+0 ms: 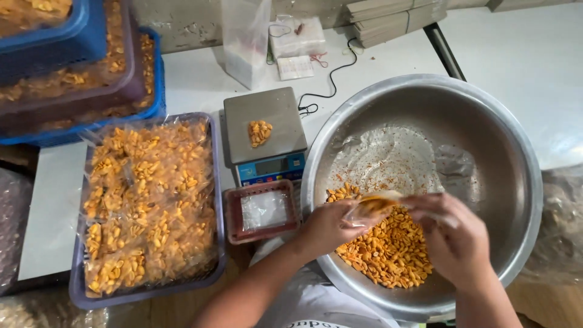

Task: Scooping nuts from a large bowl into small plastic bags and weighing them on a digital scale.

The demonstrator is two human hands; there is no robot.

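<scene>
We see both hands working over a wide steel basin (486, 140), whose rim runs close to the digital scale (266, 136) on one side and leaves bare white table (522, 54) beyond it. The left hand (328, 228) pinches the mouth of a small clear bag (371, 205), blurred by motion, while the right hand (455, 240) is curled beside it, fingers bunched at the bag's opening; we cannot tell exactly what those fingers hold. The bag hangs just above a heap of orange seasoned peanuts (388, 252) lying in the basin's near side; the rest of the smooth metal floor shows only crumbs. A small pile of nuts (260, 132) sits on the scale's grey platform. Just beside the scale, a little red tray (262, 211) holds flat clear bags. To the left, a purple crate (146, 296) is packed with filled glossy packets, and stacked blue and purple baskets (79, 67) crowd the far corner.
</scene>
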